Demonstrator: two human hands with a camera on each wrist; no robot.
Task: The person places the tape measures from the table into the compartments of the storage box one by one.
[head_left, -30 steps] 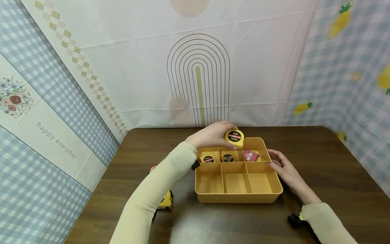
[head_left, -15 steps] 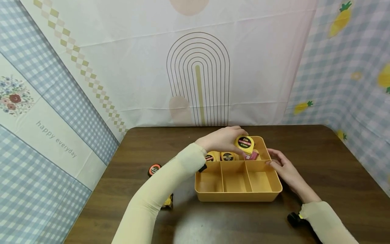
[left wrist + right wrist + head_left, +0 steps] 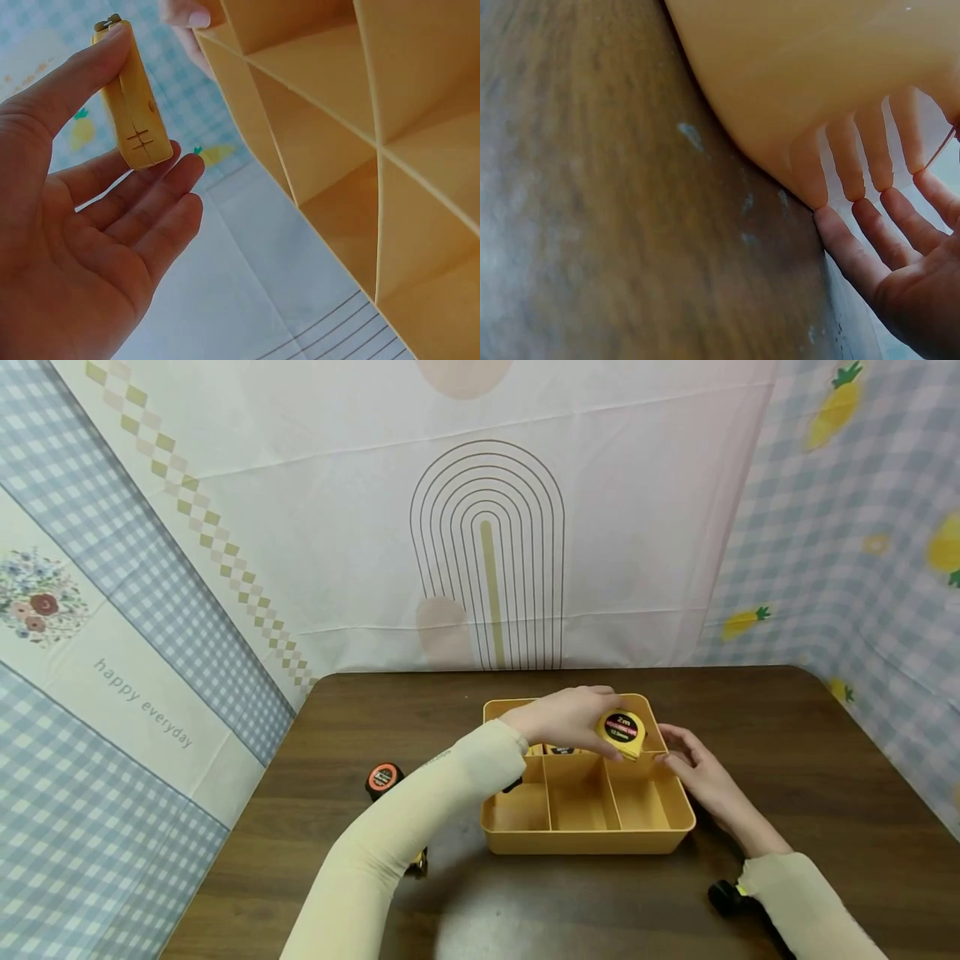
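My left hand point(image 3: 566, 718) pinches a yellow tape measure point(image 3: 622, 734) over the back right compartment of a tan divided box point(image 3: 588, 842). In the left wrist view, the thumb presses one side of the tape measure point(image 3: 133, 97) and the fingers support the other. My right hand point(image 3: 705, 785) holds the box's right side, thumb over the rim. The right wrist view has its fingertips point(image 3: 821, 217) against the outer wall. Another tape measure point(image 3: 562, 750) shows partly in the back middle compartment, and a yellow one at back left is mostly covered by my left hand. The front compartments hold nothing.
On the brown table point(image 3: 330, 727), a black and orange tape measure point(image 3: 384, 777) lies left of the box. A yellow and black one point(image 3: 420, 863) is mostly behind my left sleeve. A patterned cloth point(image 3: 637, 543) hangs behind the table.
My left hand has moved right and down with the yellow tape measure, from above the middle to the back right compartment, covering the pink tape measure there. My right hand has stayed put.
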